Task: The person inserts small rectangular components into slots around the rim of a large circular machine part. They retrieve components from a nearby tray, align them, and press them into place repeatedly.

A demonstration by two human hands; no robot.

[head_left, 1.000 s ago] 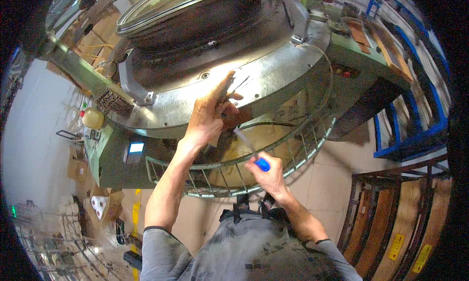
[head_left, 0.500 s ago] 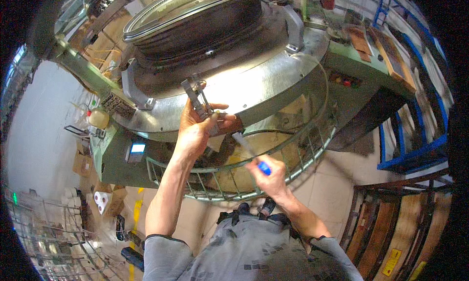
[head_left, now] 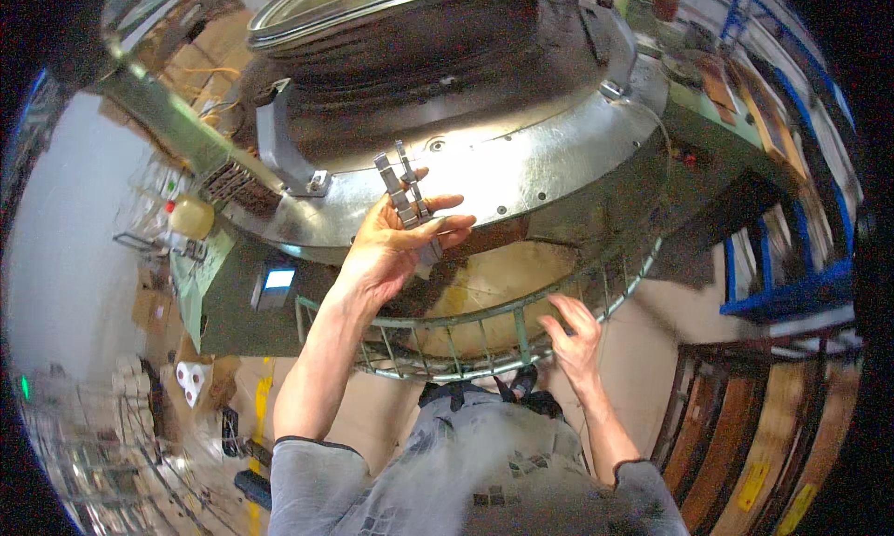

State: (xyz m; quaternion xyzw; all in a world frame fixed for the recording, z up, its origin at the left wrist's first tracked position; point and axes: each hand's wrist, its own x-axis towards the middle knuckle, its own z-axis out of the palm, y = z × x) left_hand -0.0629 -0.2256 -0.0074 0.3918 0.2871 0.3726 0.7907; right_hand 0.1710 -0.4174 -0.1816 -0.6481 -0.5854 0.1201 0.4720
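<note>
In my left hand [head_left: 382, 257] is a slim grey metal part with two upright arms [head_left: 400, 193], one of them blocky and ribbed. My thumb and fingers close round its lower end, which they partly hide. The part is held up in front of the shiny metal ring [head_left: 549, 159] of a large round machine. Lower and to the right, my right hand [head_left: 577, 342] has its thumb and fingers apart, with nothing seen in it. It is close to the curved green guard rail [head_left: 466, 320].
A grey bracket [head_left: 284, 145] stands on the ring at left, another [head_left: 616, 56] at right. A lit screen [head_left: 277, 280] is on the machine's left side. Blue racking [head_left: 792, 289] and a dark rack of brown boards [head_left: 736, 434] stand at right.
The blue-handled tool has left my right hand and is no longer seen. That hand has moved right and its fingers have spread. My left hand, holding the metal part, has shifted slightly right.
</note>
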